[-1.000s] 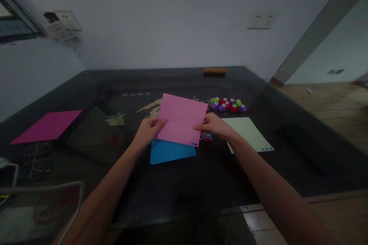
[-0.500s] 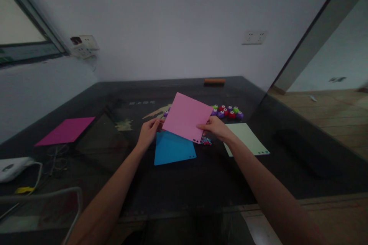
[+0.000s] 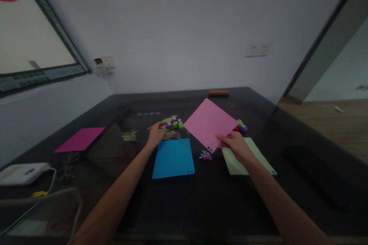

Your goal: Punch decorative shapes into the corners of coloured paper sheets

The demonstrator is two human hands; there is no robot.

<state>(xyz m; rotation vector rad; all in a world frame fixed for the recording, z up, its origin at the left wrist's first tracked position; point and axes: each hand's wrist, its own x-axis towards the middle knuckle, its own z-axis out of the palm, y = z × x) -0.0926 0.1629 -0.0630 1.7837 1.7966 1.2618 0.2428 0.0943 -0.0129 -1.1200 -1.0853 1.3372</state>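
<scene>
To handle the pink sheet (image 3: 208,122) well, I judged a light edge pinch best, with the sheet flat, uncreased and clear of the beads (image 3: 206,155) just below it in the frame. My right hand (image 3: 234,142), right of centre, had thumb and fingers closed on the sheet's lower right edge; the sheet stood cornerwise at centre. My left hand (image 3: 156,135), left of centre, was curled narrowly beside the toys (image 3: 175,124); I could not tell whether it gripped one. The blue sheet (image 3: 174,159) lay at lower centre, the green sheet (image 3: 234,165) at lower right.
</scene>
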